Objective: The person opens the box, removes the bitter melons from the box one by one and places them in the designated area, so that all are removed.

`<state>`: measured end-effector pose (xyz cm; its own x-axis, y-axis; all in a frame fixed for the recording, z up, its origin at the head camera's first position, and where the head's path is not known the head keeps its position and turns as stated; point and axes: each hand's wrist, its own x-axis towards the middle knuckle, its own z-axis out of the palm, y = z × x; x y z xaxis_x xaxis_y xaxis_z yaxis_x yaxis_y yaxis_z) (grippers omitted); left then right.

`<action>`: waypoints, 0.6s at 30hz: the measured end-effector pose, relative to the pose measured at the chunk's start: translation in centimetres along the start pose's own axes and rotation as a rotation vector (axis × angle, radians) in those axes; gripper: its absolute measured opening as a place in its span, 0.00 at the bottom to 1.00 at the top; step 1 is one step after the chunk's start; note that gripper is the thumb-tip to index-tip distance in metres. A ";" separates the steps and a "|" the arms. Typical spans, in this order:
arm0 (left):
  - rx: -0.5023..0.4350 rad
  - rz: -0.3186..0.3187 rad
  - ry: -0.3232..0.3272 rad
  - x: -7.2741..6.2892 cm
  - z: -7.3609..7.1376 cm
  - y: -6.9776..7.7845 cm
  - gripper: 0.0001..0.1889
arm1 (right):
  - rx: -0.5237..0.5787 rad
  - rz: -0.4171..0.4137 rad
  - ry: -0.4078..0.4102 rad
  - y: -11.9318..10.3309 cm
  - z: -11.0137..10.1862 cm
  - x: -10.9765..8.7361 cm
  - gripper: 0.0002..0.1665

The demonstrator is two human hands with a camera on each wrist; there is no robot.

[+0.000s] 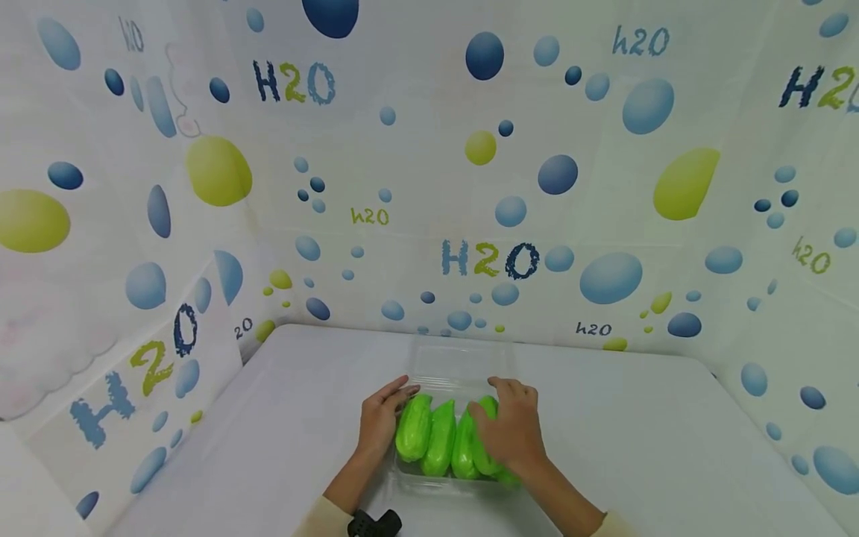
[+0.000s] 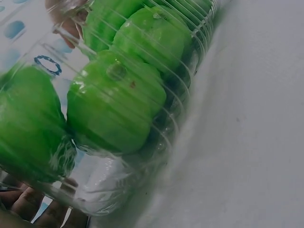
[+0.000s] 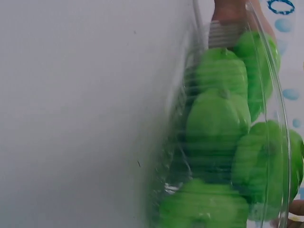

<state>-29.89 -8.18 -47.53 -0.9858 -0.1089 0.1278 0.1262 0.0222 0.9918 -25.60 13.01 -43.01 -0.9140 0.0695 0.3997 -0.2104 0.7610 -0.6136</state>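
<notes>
A clear plastic container (image 1: 463, 485) with ribbed walls sits on the white table. Inside it lie several glossy, long green vegetables (image 1: 439, 440), whose exact kind I cannot tell. At the container's left side my left hand (image 1: 379, 418) grips its far left edge, and those fingers (image 2: 28, 204) show against the clear wall in the left wrist view. My right hand (image 1: 513, 425) is over the right end, with its thumb and fingers around a green vegetable (image 1: 485, 406). The right wrist view shows green vegetables (image 3: 218, 118) through the wall, some stacked on others.
The container's transparent lid (image 1: 459, 358) stands open behind it. White tabletop (image 1: 624, 432) extends to both sides. A printed cloth wall (image 1: 416, 164) with drops and lettering closes off the back and sides. A black watch-like band (image 1: 374, 523) is on the left wrist.
</notes>
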 end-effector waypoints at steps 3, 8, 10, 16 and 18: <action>-0.006 0.011 0.007 0.1 -0.2 -0.1 0.21 | 0.011 0.003 -0.029 -0.4 0.5 -0.4 0.30; -0.033 0.013 0.003 0.2 -0.5 -0.1 0.21 | 0.012 0.001 -0.071 -0.9 1.0 -1.0 0.35; -0.028 0.014 0.002 0.2 -0.5 -0.1 0.21 | 0.001 0.002 -0.087 -1.1 1.1 -1.2 0.36; -0.025 0.001 0.015 0.4 -0.5 -0.2 0.21 | -0.005 -0.012 -0.123 -1.8 1.5 -1.7 0.38; -0.024 -0.003 0.016 0.3 -0.5 -0.3 0.21 | -0.005 -0.020 -0.127 -1.8 1.6 -1.9 0.38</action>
<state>-30.20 -8.73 -47.76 -0.9843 -0.1245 0.1249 0.1261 -0.0016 0.9920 -24.02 10.48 -43.69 -0.9464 -0.0275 0.3219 -0.2273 0.7644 -0.6033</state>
